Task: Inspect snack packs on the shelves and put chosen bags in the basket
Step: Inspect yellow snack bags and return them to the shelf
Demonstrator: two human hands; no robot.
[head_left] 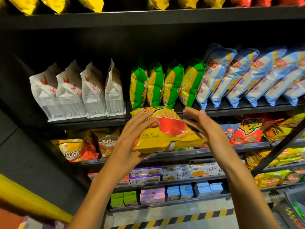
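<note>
Head view: at the centre of the frame I hold a yellow snack bag [166, 131] printed with fries and a red panel, raised in front of the shelves. My left hand [132, 138] grips it from the left side, fingers spread across its front face and the palm under its lower edge. My right hand [206, 126] is at the bag's right side with its fingers straight and spread; whether the palm touches the bag I cannot tell, since the bag hides that part.

Just behind the bag, on the middle shelf [85, 120], green snack bags [165, 83] stand upright in a row. To their left stand white pouches [77, 91] with red print, and to the right pale blue bags [244, 76] lean over one another toward the right edge. Yellow bags [54, 4] line the top of the frame. Lower down are orange bags [92, 144], then boxed biscuits [145, 175] and small coloured cartons [153, 195]. A basket rim [295, 200], blurred, shows at the lower right.
</note>
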